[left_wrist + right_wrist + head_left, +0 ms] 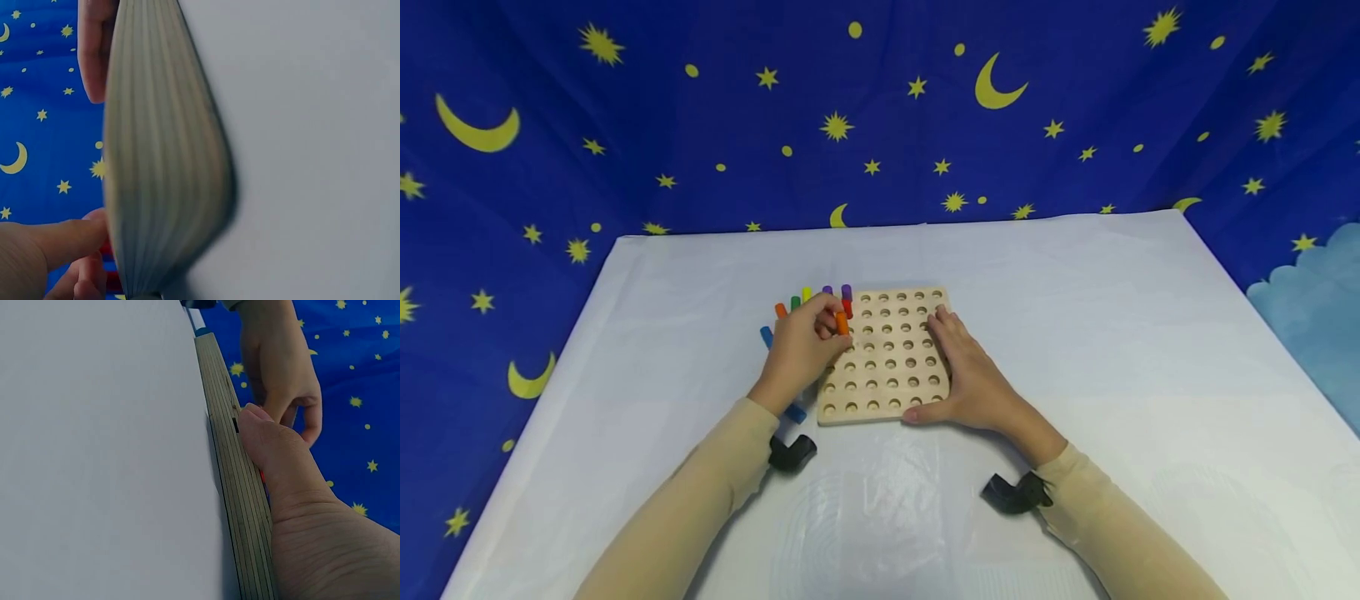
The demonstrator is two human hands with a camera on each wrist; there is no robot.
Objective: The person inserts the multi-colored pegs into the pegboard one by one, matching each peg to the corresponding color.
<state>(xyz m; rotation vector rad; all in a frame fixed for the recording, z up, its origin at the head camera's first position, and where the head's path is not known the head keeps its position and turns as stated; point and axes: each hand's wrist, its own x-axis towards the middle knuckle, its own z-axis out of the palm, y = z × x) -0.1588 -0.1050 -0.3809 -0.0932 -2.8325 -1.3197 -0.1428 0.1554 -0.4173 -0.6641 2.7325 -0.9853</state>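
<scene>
Peg (pixel 842 324) in left hand (pixel 801 343) stands with long axis near upright.

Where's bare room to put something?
The white-covered table is bare right of the right hand and between the pale rectangular wooden pegboard and blue starry curtain. Crowded: the pegboard's left, with coloured cylindrical pegs and the left hand.

The head view looks from above the near side, forward and down; it is the farthest one, and takes in the whole board (pixel 880 354), much of the table (pixel 1090 333) and the far cloth (pixel 895 125). The left wrist view is low, very near, and turned sideways, facing the board's edge. The right wrist view, also low and sideways, looks past the right hand (pixel 981 387) to the left hand (pixel 797 346). All three share board and cloth.
</scene>
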